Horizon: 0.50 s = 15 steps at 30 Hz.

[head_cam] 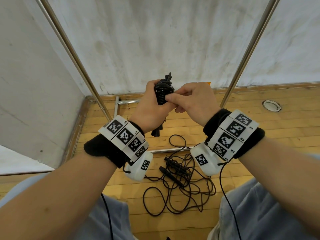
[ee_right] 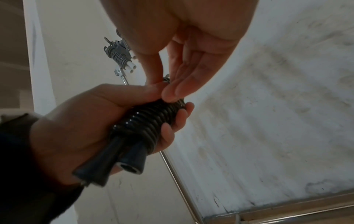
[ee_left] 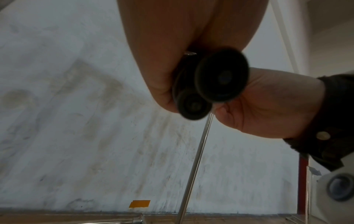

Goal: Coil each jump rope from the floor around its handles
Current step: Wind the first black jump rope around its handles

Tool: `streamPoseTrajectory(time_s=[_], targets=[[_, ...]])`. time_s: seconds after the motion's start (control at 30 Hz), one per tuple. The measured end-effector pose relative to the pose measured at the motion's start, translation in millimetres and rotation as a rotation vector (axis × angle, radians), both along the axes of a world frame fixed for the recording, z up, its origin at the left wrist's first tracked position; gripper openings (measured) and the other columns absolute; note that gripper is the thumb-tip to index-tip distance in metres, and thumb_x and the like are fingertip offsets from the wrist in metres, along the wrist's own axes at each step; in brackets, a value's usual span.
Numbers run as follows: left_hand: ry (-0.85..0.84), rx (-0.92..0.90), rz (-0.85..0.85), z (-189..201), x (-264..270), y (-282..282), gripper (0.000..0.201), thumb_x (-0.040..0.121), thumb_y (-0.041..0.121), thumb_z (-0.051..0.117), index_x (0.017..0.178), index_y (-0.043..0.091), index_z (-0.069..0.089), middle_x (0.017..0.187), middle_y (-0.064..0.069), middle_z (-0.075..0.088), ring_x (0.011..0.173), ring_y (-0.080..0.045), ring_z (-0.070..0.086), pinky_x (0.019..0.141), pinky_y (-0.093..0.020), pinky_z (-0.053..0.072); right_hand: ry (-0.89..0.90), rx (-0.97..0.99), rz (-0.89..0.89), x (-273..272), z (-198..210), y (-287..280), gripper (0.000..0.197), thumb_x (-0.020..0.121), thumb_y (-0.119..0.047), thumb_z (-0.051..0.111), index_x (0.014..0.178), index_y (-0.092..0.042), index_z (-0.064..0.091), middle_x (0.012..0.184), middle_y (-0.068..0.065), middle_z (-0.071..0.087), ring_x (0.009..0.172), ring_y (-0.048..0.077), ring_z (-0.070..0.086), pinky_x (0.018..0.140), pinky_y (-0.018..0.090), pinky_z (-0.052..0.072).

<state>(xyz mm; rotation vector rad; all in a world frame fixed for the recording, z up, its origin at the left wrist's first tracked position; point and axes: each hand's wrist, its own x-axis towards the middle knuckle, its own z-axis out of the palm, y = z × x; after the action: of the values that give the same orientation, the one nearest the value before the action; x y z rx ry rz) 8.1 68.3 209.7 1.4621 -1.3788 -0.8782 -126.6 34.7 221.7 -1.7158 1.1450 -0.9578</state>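
Observation:
A black jump rope (head_cam: 161,94) is wound in tight turns around its two handles. My left hand (head_cam: 150,106) grips this bundle upright at chest height. The right wrist view shows the coil (ee_right: 151,121) in my left hand (ee_right: 82,124), with both flared handle ends (ee_right: 124,160) sticking out below. My right hand (ee_right: 170,89) pinches the rope at the top of the coil with thumb and fingertips. From the left wrist, the two round handle ends (ee_left: 222,75) show between both palms. A second black jump rope (head_cam: 180,186) lies loose and tangled on the wooden floor, with its handles (head_cam: 173,168) lying in the tangle.
Two slanted metal poles (head_cam: 76,54) (head_cam: 249,54) of a frame rise on either side, with its base bars (head_cam: 128,101) on the floor. White walls close the corner. A round floor drain (head_cam: 271,105) is at the right. A grey coil with white ends (ee_right: 119,53) hangs on a pole.

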Motion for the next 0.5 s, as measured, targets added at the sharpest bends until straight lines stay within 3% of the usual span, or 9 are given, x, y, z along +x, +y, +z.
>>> streamPoseTrajectory(time_s=[0.1, 0.2, 0.37, 0.43, 0.5], targets=[[0.098, 0.021, -0.009, 6.0, 1.5, 0.4, 0.052, 0.09, 0.014, 0.064, 0.129, 0.013, 0.029, 0.094, -0.003, 0.064, 0.066, -0.003, 0.065, 0.059, -0.023, 0.053, -0.017, -0.081, -0.018, -1.4, 2.0, -2.2, 0.017, 0.084, -0.028, 0.067, 0.074, -0.014, 0.069, 0.066, -0.005, 0.068, 0.06, 0.007, 0.064, 0.06, 0.021, 0.052], [0.195, 0.058, -0.026, 11.1, 4.4, 0.2, 0.046, 0.092, 0.013, 0.061, 0.121, 0.016, 0.025, 0.103, -0.008, 0.062, 0.072, -0.009, 0.067, 0.06, -0.024, 0.053, 0.046, -0.219, -0.058, -0.4, 1.1, -1.0, 0.005, 0.087, -0.018, 0.062, 0.084, -0.019, 0.065, 0.089, -0.007, 0.064, 0.08, 0.003, 0.061, 0.07, 0.009, 0.046], [0.074, 0.004, 0.01, 12.9, 2.6, 4.0, 0.037, 0.092, 0.019, 0.062, 0.12, 0.017, 0.039, 0.102, -0.003, 0.058, 0.064, -0.011, 0.061, 0.057, -0.02, 0.053, 0.028, -0.263, -0.111, -0.6, -0.6, -1.0, 0.004, 0.085, -0.018, 0.065, 0.088, -0.019, 0.065, 0.087, -0.009, 0.063, 0.08, 0.001, 0.061, 0.068, 0.005, 0.044], [0.008, -0.046, 0.035, 13.0, 1.0, 4.4, 0.039, 0.091, 0.021, 0.062, 0.125, 0.017, 0.043, 0.112, -0.006, 0.057, 0.075, -0.015, 0.065, 0.06, -0.021, 0.054, 0.053, -0.311, -0.125, -0.6, -0.8, -2.8, 0.007, 0.085, -0.018, 0.065, 0.091, -0.016, 0.068, 0.087, -0.009, 0.061, 0.078, -0.004, 0.059, 0.07, 0.003, 0.043], [-0.045, -0.062, 0.042, 13.1, 0.7, 4.3, 0.05, 0.092, 0.022, 0.061, 0.136, 0.013, 0.04, 0.123, -0.011, 0.055, 0.095, -0.022, 0.064, 0.077, -0.03, 0.056, 0.069, -0.353, -0.129, 0.1, -0.9, -3.0, 0.01, 0.085, -0.018, 0.065, 0.092, -0.013, 0.069, 0.088, -0.007, 0.061, 0.077, -0.005, 0.057, 0.07, 0.002, 0.042]])
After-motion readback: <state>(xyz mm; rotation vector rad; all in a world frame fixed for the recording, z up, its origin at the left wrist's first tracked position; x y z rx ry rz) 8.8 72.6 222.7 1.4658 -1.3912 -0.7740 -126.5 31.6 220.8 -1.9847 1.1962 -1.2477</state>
